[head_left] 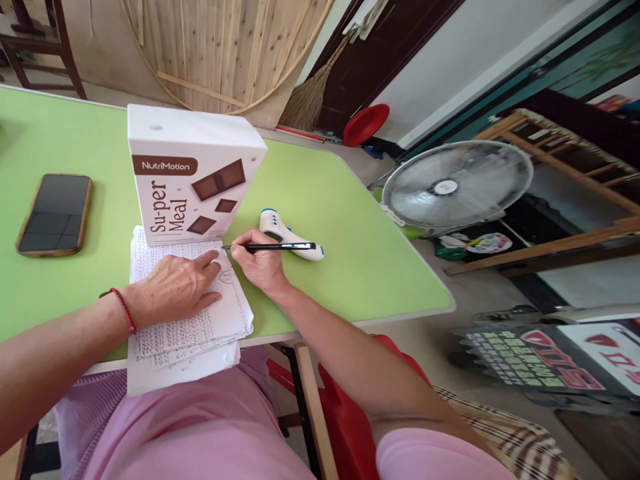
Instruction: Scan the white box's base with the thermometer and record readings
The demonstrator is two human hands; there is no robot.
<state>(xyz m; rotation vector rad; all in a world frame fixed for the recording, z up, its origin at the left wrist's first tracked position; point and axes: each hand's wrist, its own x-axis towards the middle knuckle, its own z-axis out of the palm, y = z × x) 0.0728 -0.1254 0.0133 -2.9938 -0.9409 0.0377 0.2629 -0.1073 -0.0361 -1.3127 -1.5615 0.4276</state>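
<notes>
- Pinching a black pen (273,247) in the right hand (260,262), with thumb and fingers closed narrowly on the barrel near the tip.
- Pointing its tip leftward over the far right part of the handwritten sheets (235,310); cannot tell whether touching the page.
- Resting the left hand (175,288) palm down on the same sheets, gripping nothing, with fingers loosely spread and the index finger near the pen tip.
- Covered in dense rows of handwriting, too small to read, with a drawn circle just below the pen tip; overhanging the near table edge at the bottom.
- Facing, just beyond both hands, a white box (183,177), upright at the far end of the sheets.
- Reads "NutriMotion" in white on a brown band, then "Su·per Meal" sideways in brown, beside pictured chocolate pieces.
- Crossing, with the pen, in front of a white-and-blue handheld device (287,235) on the green table (325,180).
- With a dark-screened phone (55,213) lying well to the left.
- Looking, past the table, onto a fan (457,190).
</notes>
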